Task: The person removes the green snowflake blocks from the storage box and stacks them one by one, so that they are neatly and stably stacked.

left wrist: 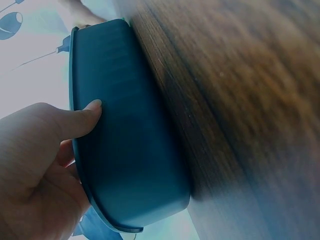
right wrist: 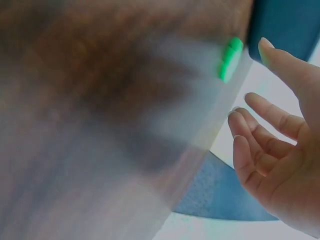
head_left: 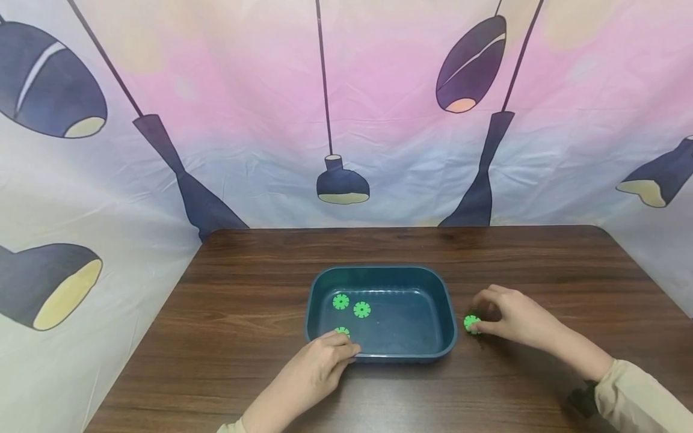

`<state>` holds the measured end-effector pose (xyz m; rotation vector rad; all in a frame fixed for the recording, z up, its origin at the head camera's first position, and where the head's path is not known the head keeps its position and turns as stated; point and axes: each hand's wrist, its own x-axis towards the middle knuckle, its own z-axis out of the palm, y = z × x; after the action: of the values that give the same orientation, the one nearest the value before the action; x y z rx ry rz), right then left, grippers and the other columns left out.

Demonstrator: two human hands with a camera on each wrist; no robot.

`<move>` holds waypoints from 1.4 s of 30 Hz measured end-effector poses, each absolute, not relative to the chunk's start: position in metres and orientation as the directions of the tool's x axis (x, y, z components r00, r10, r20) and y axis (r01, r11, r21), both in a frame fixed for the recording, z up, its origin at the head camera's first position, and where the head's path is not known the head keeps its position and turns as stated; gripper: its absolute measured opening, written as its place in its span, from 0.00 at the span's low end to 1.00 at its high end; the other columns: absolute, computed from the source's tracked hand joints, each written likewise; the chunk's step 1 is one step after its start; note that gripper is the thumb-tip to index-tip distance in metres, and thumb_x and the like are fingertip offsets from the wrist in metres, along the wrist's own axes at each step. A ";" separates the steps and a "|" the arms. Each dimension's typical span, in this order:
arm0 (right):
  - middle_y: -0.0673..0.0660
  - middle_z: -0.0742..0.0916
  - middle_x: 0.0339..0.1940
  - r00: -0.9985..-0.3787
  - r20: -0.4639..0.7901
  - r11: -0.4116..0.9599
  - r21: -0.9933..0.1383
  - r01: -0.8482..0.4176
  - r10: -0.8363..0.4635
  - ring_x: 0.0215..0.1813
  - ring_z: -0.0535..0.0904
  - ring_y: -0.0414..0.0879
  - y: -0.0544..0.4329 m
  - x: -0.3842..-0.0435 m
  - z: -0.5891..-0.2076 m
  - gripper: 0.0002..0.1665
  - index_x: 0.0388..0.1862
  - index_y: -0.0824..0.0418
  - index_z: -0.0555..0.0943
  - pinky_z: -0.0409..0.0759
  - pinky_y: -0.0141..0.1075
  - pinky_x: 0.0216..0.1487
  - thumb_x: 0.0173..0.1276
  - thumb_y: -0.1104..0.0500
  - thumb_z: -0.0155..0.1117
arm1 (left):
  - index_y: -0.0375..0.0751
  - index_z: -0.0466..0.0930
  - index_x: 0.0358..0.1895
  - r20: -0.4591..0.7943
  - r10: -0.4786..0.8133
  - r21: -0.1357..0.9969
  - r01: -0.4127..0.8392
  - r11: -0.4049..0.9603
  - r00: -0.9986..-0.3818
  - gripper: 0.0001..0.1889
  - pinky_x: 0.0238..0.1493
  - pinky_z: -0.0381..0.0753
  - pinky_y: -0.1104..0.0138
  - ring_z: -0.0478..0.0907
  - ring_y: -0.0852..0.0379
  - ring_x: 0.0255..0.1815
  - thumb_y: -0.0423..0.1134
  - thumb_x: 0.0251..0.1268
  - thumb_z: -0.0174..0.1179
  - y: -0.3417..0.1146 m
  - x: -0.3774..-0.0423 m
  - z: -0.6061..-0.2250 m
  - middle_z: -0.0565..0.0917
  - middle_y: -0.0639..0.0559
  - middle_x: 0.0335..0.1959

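Note:
My left hand (head_left: pixel 319 370) grips the near rim of a dark teal rectangular tub (head_left: pixel 406 328), towards its left end. In the left wrist view the thumb presses the tub's outer wall (left wrist: pixel 127 120) and the other fingers go behind the rim. Three green notched plastic discs show on the tub's floor; the nearest (head_left: pixel 341 331) is partly covered by my left hand. One more green disc (head_left: pixel 472 320) lies on the table right of the tub. My right hand (head_left: pixel 517 316) hovers over it, and in the right wrist view thumb and fingers are spread apart, off the disc (right wrist: pixel 231 61).
The dark wood-grain table (head_left: pixel 243 313) extends on both sides of the tub. A cloth backdrop (head_left: pixel 260 174) printed with hanging lamps stands behind the table's far edge. Below my right sleeve (head_left: pixel 639 391), a small dark object (head_left: pixel 583 399) shows at the wrist.

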<state>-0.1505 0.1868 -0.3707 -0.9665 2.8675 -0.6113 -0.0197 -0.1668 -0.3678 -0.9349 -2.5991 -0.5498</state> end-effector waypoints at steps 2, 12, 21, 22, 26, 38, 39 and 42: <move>0.47 0.81 0.36 -0.816 0.092 0.736 -0.384 -0.557 -0.570 0.38 0.77 0.41 0.188 -0.152 -0.366 0.20 0.40 0.54 0.80 0.78 0.36 0.33 0.55 0.43 0.69 | 0.40 0.86 0.37 0.421 0.533 0.244 0.657 0.713 -0.734 0.08 0.37 0.74 0.85 0.75 0.65 0.33 0.27 0.52 0.66 -0.167 -0.020 -0.367 0.81 0.58 0.29; 0.44 0.82 0.32 -0.810 0.188 0.708 -0.403 -0.580 -0.556 0.35 0.78 0.38 0.179 -0.161 -0.355 0.14 0.41 0.57 0.81 0.80 0.33 0.32 0.62 0.50 0.65 | 0.38 0.86 0.37 0.409 0.522 0.254 0.643 0.723 -0.748 0.09 0.37 0.74 0.86 0.76 0.64 0.33 0.26 0.51 0.66 -0.167 -0.019 -0.367 0.81 0.56 0.29; 0.46 0.84 0.37 -0.756 0.232 0.632 -0.430 -0.645 -0.613 0.39 0.80 0.39 0.146 -0.169 -0.338 0.15 0.44 0.57 0.81 0.82 0.38 0.38 0.63 0.50 0.65 | 0.38 0.86 0.37 0.413 0.519 0.239 0.639 0.731 -0.748 0.09 0.39 0.75 0.85 0.77 0.64 0.34 0.26 0.50 0.67 -0.167 -0.020 -0.369 0.82 0.56 0.30; 0.46 0.84 0.38 -0.740 0.234 0.613 -0.434 -0.660 -0.631 0.40 0.80 0.40 0.141 -0.170 -0.336 0.16 0.44 0.56 0.81 0.82 0.38 0.38 0.62 0.48 0.65 | 0.38 0.86 0.37 0.412 0.517 0.239 0.637 0.733 -0.750 0.09 0.39 0.75 0.85 0.77 0.64 0.34 0.26 0.50 0.67 -0.167 -0.020 -0.369 0.82 0.56 0.30; 0.50 0.83 0.41 -0.668 0.206 0.541 -0.443 -0.715 -0.715 0.42 0.78 0.42 0.118 -0.175 -0.332 0.21 0.47 0.55 0.80 0.81 0.35 0.37 0.61 0.44 0.65 | 0.39 0.86 0.37 0.395 0.508 0.251 0.622 0.742 -0.765 0.09 0.38 0.74 0.86 0.76 0.64 0.34 0.26 0.51 0.66 -0.166 -0.021 -0.369 0.81 0.56 0.30; 0.54 0.82 0.43 -0.530 0.052 0.456 -0.443 -0.772 -0.846 0.45 0.79 0.47 0.051 -0.182 -0.352 0.30 0.54 0.60 0.77 0.81 0.37 0.41 0.58 0.44 0.68 | 0.39 0.86 0.39 0.348 0.516 0.265 0.610 0.747 -0.783 0.09 0.39 0.74 0.86 0.77 0.65 0.36 0.27 0.55 0.64 -0.158 -0.026 -0.369 0.82 0.56 0.31; 0.53 0.82 0.44 -0.526 0.037 0.460 -0.435 -0.774 -0.850 0.45 0.79 0.47 0.047 -0.181 -0.354 0.30 0.54 0.60 0.77 0.81 0.37 0.41 0.58 0.44 0.68 | 0.39 0.86 0.39 0.345 0.518 0.265 0.611 0.746 -0.783 0.09 0.39 0.74 0.86 0.77 0.65 0.36 0.27 0.55 0.64 -0.158 -0.026 -0.369 0.82 0.56 0.31; 0.52 0.81 0.45 -0.520 0.000 0.476 -0.401 -0.783 -0.854 0.46 0.79 0.46 0.037 -0.177 -0.358 0.30 0.55 0.59 0.77 0.81 0.36 0.43 0.58 0.45 0.68 | 0.38 0.86 0.40 0.332 0.524 0.268 0.611 0.745 -0.785 0.09 0.40 0.75 0.85 0.77 0.64 0.37 0.26 0.55 0.64 -0.157 -0.027 -0.368 0.82 0.55 0.32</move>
<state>-0.1767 0.0372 -0.3579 -1.4180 2.5219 -0.5273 -0.0266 -0.1567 -0.3684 -0.8956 -2.7101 -0.5372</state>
